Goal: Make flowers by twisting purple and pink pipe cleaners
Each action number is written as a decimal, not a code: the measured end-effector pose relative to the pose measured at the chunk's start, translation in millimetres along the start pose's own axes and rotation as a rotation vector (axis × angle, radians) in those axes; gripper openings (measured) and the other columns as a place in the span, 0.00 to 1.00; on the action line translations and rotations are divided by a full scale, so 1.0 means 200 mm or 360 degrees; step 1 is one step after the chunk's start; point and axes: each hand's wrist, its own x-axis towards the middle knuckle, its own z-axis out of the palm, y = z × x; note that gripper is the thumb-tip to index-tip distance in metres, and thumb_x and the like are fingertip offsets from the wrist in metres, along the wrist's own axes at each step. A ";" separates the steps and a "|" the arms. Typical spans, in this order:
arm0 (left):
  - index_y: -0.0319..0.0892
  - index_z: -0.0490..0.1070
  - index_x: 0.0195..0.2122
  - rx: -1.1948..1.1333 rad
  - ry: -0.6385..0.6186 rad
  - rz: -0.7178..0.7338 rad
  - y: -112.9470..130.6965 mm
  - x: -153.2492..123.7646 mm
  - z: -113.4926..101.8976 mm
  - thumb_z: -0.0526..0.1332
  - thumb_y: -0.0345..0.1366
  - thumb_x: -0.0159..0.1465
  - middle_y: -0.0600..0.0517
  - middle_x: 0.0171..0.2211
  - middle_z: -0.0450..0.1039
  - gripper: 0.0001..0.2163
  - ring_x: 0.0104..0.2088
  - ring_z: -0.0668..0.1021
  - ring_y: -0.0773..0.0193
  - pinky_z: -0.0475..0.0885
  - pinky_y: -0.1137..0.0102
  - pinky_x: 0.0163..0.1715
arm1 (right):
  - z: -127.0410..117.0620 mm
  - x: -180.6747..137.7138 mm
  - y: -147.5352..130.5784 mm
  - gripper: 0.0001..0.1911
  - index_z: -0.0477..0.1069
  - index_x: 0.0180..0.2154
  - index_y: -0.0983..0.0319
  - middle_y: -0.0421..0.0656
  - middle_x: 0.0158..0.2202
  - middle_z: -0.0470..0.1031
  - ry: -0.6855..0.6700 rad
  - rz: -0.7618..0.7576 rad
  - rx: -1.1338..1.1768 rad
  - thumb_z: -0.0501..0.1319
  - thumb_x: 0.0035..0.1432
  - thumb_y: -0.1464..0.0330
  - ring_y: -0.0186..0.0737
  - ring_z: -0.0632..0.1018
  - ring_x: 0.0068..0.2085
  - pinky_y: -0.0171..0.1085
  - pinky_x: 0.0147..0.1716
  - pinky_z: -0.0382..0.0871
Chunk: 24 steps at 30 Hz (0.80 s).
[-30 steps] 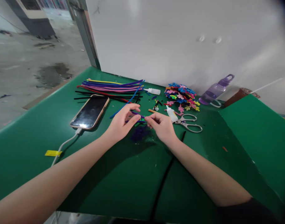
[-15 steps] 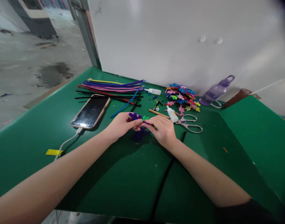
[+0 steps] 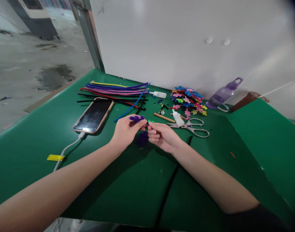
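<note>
My left hand [image 3: 126,130] pinches a small purple pipe-cleaner piece [image 3: 136,118] just above the green table [image 3: 128,190]. My right hand [image 3: 162,137] is turned palm-up and pinches the same piece from the right, where a bit of green [image 3: 151,121] shows. The two hands touch at the fingertips. A dark purple fuzzy shape [image 3: 142,139] lies on the table under them.
A phone [image 3: 93,115] on a white cable lies left. Long coloured pipe cleaners [image 3: 115,90] lie behind it. Two glue bottles [image 3: 178,118], scissors [image 3: 194,126], a wooden stick [image 3: 164,117], a heap of coloured flower shapes [image 3: 188,100] and a purple bottle [image 3: 223,94] stand right.
My hands closed together on the purple piece and lifted it slightly. My right hand rolled from palm-down to palm-up.
</note>
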 end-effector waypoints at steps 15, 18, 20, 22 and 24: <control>0.34 0.70 0.29 -0.0575 -0.0386 -0.0827 -0.02 0.08 -0.07 0.50 0.55 0.59 0.45 0.23 0.74 0.25 0.16 0.72 0.67 0.67 0.72 0.17 | -0.10 -0.03 -0.03 0.06 0.73 0.36 0.60 0.43 0.32 0.74 0.0452 -0.1843 -0.2323 0.58 0.58 0.68 0.35 0.72 0.34 0.38 0.37 0.67; 0.35 0.70 0.29 -0.0528 -0.0505 -0.0644 -0.02 0.05 -0.06 0.57 0.49 0.58 0.49 0.24 0.73 0.19 0.18 0.73 0.68 0.68 0.73 0.20 | -0.12 -0.05 -0.02 0.09 0.71 0.42 0.60 0.43 0.35 0.75 0.0324 -0.2087 -0.2745 0.58 0.58 0.71 0.36 0.72 0.35 0.38 0.35 0.67; 0.36 0.71 0.29 -0.0458 -0.0488 -0.0511 -0.01 0.04 -0.05 0.62 0.44 0.56 0.51 0.24 0.73 0.13 0.20 0.73 0.70 0.68 0.74 0.22 | -0.12 -0.06 -0.02 0.11 0.70 0.44 0.59 0.42 0.36 0.75 0.0313 -0.2133 -0.2880 0.58 0.58 0.71 0.36 0.72 0.34 0.37 0.34 0.67; 0.37 0.71 0.29 -0.0365 -0.0440 -0.0437 0.00 0.03 -0.05 0.64 0.41 0.55 0.53 0.23 0.72 0.11 0.21 0.72 0.71 0.69 0.75 0.23 | -0.12 -0.05 -0.02 0.11 0.69 0.45 0.60 0.42 0.37 0.76 0.0352 -0.2137 -0.2929 0.58 0.58 0.70 0.36 0.72 0.35 0.37 0.34 0.67; 0.37 0.72 0.29 -0.0271 -0.0388 -0.0349 0.00 0.03 -0.05 0.65 0.40 0.54 0.53 0.23 0.72 0.10 0.21 0.72 0.71 0.69 0.74 0.25 | -0.12 -0.05 -0.02 0.12 0.69 0.45 0.61 0.43 0.38 0.76 0.0410 -0.2117 -0.2912 0.58 0.58 0.71 0.36 0.73 0.36 0.37 0.35 0.67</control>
